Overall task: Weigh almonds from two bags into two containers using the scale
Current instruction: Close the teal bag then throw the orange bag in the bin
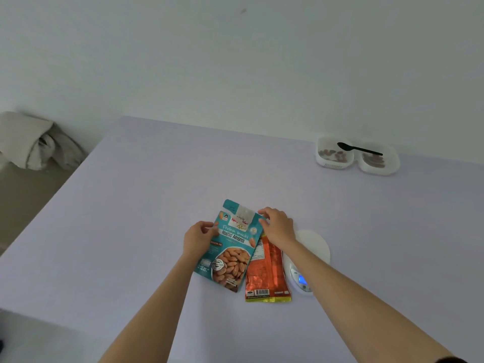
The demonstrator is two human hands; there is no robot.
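From the head camera: pinching the teal almond bag (233, 247) by its upper edges with left grip (199, 239) and right grip (277, 226), partly over the orange bag (267, 273), beside the lit scale (311, 247). Looks nearly done: almonds already in both white containers (334, 165), black spoon (360, 149) across them, far right. Probably only tidying the bags left. Lilac desk (157, 205), white wall (235, 61), crumpled grey cloth (31, 142) at left.

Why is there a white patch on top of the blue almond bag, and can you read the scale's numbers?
Head view: the white patch looks like glare off the shiny teal bag, washing out its logo. Head view: the scale display glows blue but is too small and blurred to read.
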